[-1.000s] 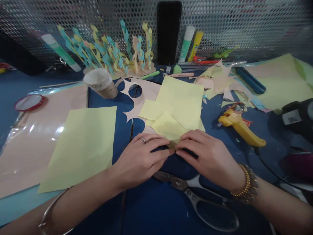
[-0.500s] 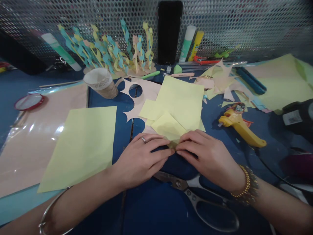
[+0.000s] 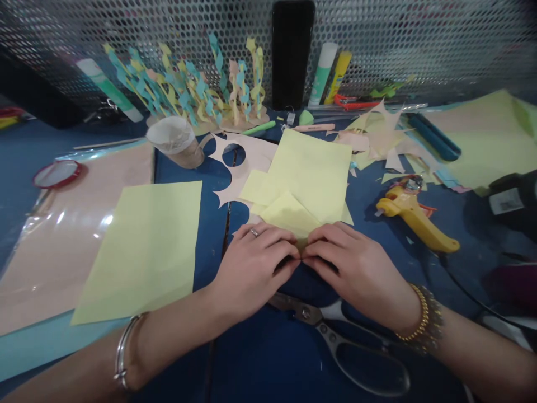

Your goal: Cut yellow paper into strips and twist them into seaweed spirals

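My left hand (image 3: pixel 260 263) and my right hand (image 3: pixel 352 263) meet fingertip to fingertip at the near edge of a small yellow paper piece (image 3: pixel 289 211). Each pinches that edge between thumb and fingers, and the paper looks folded or rolled there; my fingers hide much of it. Beneath its far side lie a larger yellow sheet (image 3: pixel 312 170) and a cut-out pink sheet (image 3: pixel 245 179). Just below my hands rest metal scissors (image 3: pixel 308 313), the blade tips partly behind my left hand.
A yellow glue gun (image 3: pixel 415 218) lies to the right, its cable running toward me. At left are a yellow sheet (image 3: pixel 142 252), plastic-wrapped pink paper (image 3: pixel 104 173) and a tape roll (image 3: pixel 57 174). Behind stand a cup (image 3: pixel 178 143), curled paper strips (image 3: pixel 193 89) and a phone (image 3: pixel 292 56).
My left hand's fingers have bent and drawn up closer to my right hand, its wrist shifting right. The small paper's far part has risen slightly. My right hand has hardly moved.
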`<state>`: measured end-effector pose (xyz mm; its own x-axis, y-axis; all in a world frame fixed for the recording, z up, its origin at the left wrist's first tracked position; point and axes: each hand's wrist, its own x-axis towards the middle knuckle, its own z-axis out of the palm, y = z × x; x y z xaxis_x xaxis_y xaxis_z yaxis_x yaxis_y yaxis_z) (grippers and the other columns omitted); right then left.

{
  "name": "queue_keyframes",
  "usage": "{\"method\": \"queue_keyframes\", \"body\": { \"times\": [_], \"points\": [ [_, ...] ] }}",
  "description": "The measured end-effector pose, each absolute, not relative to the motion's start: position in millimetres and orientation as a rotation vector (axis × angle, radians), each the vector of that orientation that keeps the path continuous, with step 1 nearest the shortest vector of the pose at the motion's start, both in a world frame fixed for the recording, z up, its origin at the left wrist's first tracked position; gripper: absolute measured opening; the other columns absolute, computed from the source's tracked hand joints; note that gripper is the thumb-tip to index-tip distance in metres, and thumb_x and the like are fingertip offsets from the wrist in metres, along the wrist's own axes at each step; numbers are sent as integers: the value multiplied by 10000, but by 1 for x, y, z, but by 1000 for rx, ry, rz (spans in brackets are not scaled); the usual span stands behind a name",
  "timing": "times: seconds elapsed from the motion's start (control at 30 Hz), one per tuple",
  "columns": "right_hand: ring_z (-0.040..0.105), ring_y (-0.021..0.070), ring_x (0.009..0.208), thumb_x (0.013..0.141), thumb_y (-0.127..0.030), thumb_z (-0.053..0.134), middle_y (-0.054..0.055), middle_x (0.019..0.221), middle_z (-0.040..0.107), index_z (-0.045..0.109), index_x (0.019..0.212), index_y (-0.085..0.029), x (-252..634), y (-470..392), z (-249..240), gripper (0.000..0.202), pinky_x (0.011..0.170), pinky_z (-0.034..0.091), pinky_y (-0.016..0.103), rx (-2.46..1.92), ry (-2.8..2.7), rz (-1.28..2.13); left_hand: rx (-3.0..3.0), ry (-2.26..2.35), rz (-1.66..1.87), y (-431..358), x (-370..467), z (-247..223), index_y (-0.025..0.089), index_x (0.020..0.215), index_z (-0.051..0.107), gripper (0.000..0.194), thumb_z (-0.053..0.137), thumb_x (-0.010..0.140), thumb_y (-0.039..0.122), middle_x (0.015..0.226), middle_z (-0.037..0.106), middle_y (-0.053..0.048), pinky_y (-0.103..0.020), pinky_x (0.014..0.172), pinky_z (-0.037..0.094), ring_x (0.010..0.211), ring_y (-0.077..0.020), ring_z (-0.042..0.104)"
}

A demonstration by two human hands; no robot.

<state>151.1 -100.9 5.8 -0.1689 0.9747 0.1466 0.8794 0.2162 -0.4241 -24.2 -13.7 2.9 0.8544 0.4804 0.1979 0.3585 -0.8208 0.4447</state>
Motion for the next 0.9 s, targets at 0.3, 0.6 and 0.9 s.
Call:
{"method": "queue_keyframes", "body": {
  "times": [0.3, 0.6, 0.9],
  "points": [
    [553, 167, 864, 881, -186, 495, 41, 896, 616, 636, 833, -181, 150, -100, 9, 149, 791, 464, 334, -1706, -2074, 335, 2660, 666, 377, -16, -20, 5, 202, 844, 611, 78, 538, 859, 226, 1005, 645, 0, -379, 837, 376, 941, -184, 558],
    [521, 197, 870, 911, -195, 430, 53, 929, 578, 612, 868, -171, 150, -99, 13, 189, 779, 459, 374, -1762, -2191, 355, 2636, 657, 383, -16, -21, 3, 207, 861, 610, 87, 531, 865, 241, 1015, 640, 2, -388, 843, 376, 972, -192, 543],
    [533, 187, 860, 885, -196, 482, 54, 892, 588, 611, 837, -175, 149, -99, 9, 139, 787, 458, 357, -1742, -2111, 341, 2674, 667, 381, -17, -19, 4, 192, 852, 612, 106, 519, 872, 239, 985, 643, -6, -382, 815, 383, 927, -188, 557]
  ]
}}
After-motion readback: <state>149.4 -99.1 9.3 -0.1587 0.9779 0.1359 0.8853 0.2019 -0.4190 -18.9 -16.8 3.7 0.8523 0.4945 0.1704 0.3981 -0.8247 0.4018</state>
